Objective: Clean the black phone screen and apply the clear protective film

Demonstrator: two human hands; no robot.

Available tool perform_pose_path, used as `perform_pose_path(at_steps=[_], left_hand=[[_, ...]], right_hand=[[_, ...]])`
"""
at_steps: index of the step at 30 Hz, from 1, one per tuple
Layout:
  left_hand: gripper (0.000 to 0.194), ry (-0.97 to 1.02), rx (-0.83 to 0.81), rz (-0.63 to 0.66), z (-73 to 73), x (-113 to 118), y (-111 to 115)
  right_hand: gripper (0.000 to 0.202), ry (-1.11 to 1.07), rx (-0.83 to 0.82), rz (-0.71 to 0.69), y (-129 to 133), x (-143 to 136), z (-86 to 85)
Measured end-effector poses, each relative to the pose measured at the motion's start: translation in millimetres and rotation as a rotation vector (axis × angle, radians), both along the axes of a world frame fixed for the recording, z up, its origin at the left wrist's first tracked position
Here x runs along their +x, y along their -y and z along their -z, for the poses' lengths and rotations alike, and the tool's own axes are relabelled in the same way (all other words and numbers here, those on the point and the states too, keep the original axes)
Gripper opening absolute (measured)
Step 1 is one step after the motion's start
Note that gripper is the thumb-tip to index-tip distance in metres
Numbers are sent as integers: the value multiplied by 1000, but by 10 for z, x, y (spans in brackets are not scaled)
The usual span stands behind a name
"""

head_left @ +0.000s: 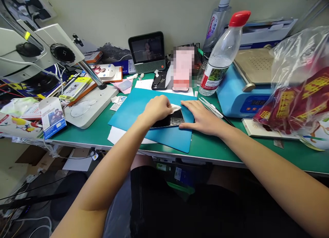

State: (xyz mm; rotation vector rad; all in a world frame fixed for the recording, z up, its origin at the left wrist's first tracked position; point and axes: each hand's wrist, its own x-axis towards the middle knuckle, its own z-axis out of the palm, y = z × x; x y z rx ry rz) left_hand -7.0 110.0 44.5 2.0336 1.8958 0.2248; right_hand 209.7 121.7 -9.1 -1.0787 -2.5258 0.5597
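A phone with a dark, glossy face (169, 120) lies flat on a blue mat (136, 104). My left hand (158, 108) is closed on a crumpled white wipe (175, 108) and presses it against the phone's face. Part of the phone is hidden beneath this hand and forearm. At the phone's right end, my right hand (199, 116) rests with thumb and fingers spread, the thumb and fingertips near its edge. White paper sticks out from under the mat.
Behind the mat stand a small display (147, 51), a black phone (159, 80) and a pink phone. To the right are a water bottle (218, 60), pens or tweezers (210, 106), a blue heating station (231, 97) and a plastic bag (295, 94). A microscope base (88, 108) stands left.
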Motion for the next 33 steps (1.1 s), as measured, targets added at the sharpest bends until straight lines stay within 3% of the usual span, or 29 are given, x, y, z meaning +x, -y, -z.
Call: perform_pose_path(at_steps=[5, 8, 13, 19, 23, 28, 33], left_hand=[[14, 12, -38, -151, -11, -667, 231], [10, -14, -31, -194, -6, -787, 379], [13, -88, -4, -157, -5, -432, 451], [20, -106, 54, 25, 25, 168, 251], [21, -39, 58, 60, 41, 247, 220], [15, 29, 6, 63, 41, -150, 468], [12, 38, -5, -69, 48, -648, 846]], right_hand=[[109, 14, -9, -1, 4, -4, -26], [110, 20, -7, -15, 1, -7, -28], [115, 22, 20, -42, -19, -8, 2], [113, -19, 65, -79, -27, -10, 16], [114, -10, 70, -83, -27, -3, 11], [114, 30, 87, -80, -31, -4, 6], [116, 44, 58, -77, -8, -22, -20]])
